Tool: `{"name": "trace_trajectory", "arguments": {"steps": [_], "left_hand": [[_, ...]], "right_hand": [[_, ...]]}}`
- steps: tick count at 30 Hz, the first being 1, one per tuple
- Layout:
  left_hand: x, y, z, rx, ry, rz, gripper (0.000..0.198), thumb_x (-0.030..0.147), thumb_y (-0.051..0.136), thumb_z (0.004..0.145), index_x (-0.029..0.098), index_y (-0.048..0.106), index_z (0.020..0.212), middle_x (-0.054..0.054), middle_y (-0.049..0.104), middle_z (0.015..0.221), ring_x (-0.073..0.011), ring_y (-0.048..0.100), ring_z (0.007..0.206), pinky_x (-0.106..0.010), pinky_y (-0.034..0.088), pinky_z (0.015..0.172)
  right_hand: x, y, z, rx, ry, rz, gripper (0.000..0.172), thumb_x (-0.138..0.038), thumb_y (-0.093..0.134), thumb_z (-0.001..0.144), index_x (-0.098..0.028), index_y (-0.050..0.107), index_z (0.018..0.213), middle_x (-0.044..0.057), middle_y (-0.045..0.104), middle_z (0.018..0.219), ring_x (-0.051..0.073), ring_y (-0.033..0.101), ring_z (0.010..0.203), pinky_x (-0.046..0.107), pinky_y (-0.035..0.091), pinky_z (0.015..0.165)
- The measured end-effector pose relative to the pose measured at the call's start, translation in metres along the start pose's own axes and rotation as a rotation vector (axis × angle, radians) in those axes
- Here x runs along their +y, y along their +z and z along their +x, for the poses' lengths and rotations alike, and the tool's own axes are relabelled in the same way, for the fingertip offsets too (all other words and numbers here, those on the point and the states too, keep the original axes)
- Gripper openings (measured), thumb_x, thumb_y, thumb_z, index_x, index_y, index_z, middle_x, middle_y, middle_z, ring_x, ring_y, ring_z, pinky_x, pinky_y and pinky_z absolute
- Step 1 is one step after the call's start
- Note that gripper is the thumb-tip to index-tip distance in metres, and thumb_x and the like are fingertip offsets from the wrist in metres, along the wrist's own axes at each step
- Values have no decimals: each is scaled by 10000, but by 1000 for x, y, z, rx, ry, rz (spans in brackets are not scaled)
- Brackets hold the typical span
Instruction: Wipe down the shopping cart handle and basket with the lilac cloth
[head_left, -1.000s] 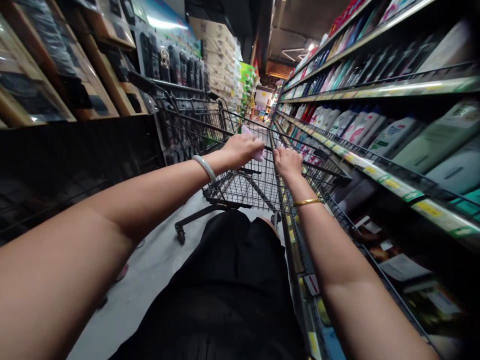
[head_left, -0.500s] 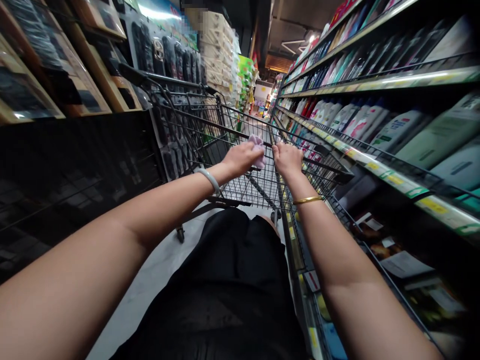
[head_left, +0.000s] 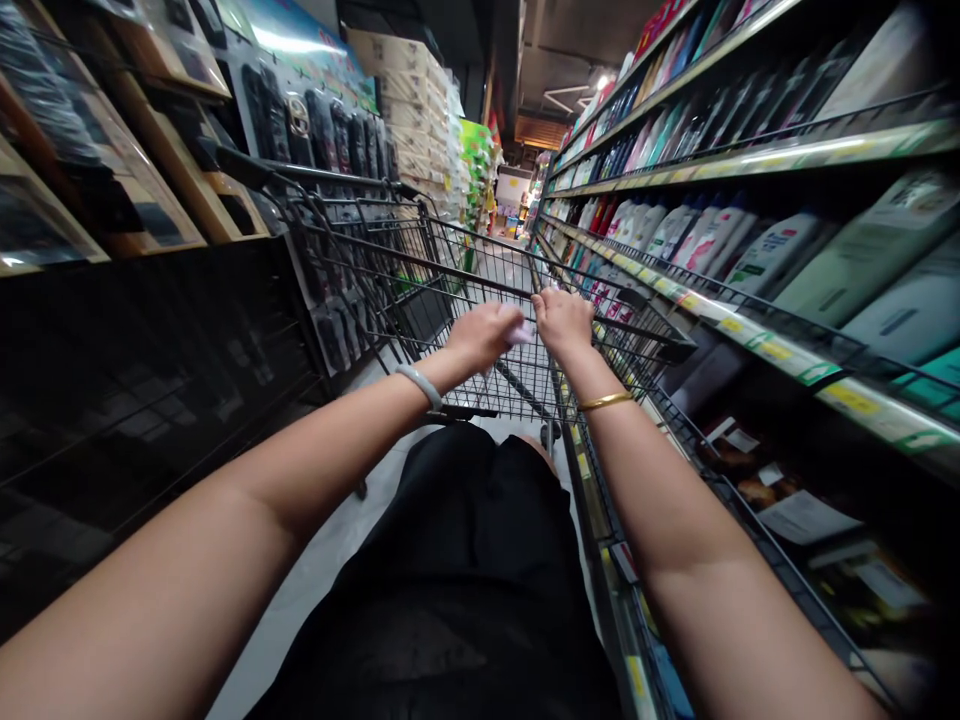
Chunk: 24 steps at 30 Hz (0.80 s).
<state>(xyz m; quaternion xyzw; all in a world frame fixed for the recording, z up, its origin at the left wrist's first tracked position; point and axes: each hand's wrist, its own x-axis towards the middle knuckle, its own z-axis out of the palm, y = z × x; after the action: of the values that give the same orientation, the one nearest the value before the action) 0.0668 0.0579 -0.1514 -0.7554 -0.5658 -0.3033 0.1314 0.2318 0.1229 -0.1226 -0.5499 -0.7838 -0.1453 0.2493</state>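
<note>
A black wire shopping cart (head_left: 390, 270) stands in a store aisle in front of me. My left hand (head_left: 484, 335) is closed on the cart's rear rim and also pinches a small pale pink crumpled paper (head_left: 519, 331). My right hand (head_left: 562, 320) grips the same rim just to the right, the two hands almost touching. A pale bangle sits on my left wrist and a gold bangle on my right. The cart basket looks empty.
Shelves of bottles (head_left: 750, 250) run along the right, close to the cart's side. On the left are a dark wire rack (head_left: 135, 400) and wooden displays (head_left: 150, 180). The grey floor aisle (head_left: 517, 250) runs ahead toward stacked boxes (head_left: 412, 100).
The cart has swung a little left and nearer. My left hand slid down and closer to my right hand, and the pink paper is now mostly hidden in the fingers.
</note>
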Motion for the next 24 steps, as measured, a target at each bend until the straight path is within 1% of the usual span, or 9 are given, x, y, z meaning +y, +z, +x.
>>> {"name": "trace_trajectory", "arguments": {"steps": [3, 4, 8, 12, 15, 18, 20, 22, 24], "left_hand": [[1, -15, 17, 189, -61, -45, 427, 292, 727, 903, 258, 675, 1325, -105, 680, 1274, -284, 624, 1139, -390, 495, 923], [2, -15, 19, 208, -85, -89, 436, 269, 740, 880, 260, 678, 1311, -104, 674, 1274, -288, 616, 1154, -397, 488, 957], [5, 7, 5, 54, -226, -398, 361, 179, 812, 754, 271, 736, 1095, -89, 687, 1154, -313, 624, 1136, -420, 472, 991], [3, 34, -2, 26, -315, -598, 206, 190, 819, 741, 244, 721, 913, -70, 702, 921, -314, 680, 991, -432, 513, 929], [10, 36, 14, 58, -399, -822, 190, 352, 741, 883, 214, 689, 1003, -103, 740, 980, -295, 718, 966, -429, 560, 904], [26, 26, 28, 62, -415, -1106, 437, 595, 511, 1030, 195, 660, 1126, -138, 761, 1076, -270, 747, 983, -422, 598, 916], [36, 17, 30, 2, -431, -1453, 608, 748, 461, 1008, 190, 669, 1133, -145, 769, 1079, -278, 753, 1022, -428, 607, 951], [40, 8, 28, -115, -444, -1750, 735, 868, 484, 934, 179, 689, 1087, -151, 772, 1035, -299, 752, 1039, -430, 616, 952], [40, -3, 27, -221, -424, -1744, 822, 938, 450, 889, 171, 697, 1052, -147, 771, 976, -305, 756, 1000, -423, 626, 896]], "right_hand": [[0, 2, -1, 22, -1, 9, 494, -436, 286, 1128, -181, 699, 1219, 188, 727, 1256, 348, 620, 1165, 454, 416, 997], [0, 2, -1, 27, -1, 11, 496, -430, 282, 1129, -178, 698, 1226, 189, 725, 1261, 350, 620, 1170, 460, 419, 1002], [-1, 0, -1, 18, 0, 18, 512, -443, 281, 1135, -174, 703, 1243, 191, 732, 1254, 348, 625, 1190, 483, 432, 1037], [-1, -6, 0, 3, 3, 65, 498, -456, 307, 1134, -197, 715, 1255, 171, 741, 1266, 342, 632, 1228, 507, 443, 1094], [-3, -3, -8, 40, 5, 192, 508, -481, 302, 1135, -261, 656, 1425, 129, 624, 1519, 326, 524, 1455, 545, 359, 1248], [-10, 9, -29, 76, -108, 358, 603, -564, 311, 1118, -309, 433, 1650, 77, 372, 1751, 284, 261, 1667, 564, 199, 1369], [-14, 18, -46, 63, -220, 459, 712, -627, 409, 1076, -280, 355, 1696, 81, 301, 1787, 294, 176, 1699, 560, 188, 1384], [-12, 23, -57, 81, -271, 524, 766, -610, 563, 1015, -263, 398, 1677, 93, 306, 1782, 318, 187, 1692, 558, 220, 1378], [-6, 20, -59, 127, -256, 542, 644, -462, 640, 985, -272, 527, 1589, 95, 408, 1720, 310, 295, 1645, 542, 277, 1357]]}}
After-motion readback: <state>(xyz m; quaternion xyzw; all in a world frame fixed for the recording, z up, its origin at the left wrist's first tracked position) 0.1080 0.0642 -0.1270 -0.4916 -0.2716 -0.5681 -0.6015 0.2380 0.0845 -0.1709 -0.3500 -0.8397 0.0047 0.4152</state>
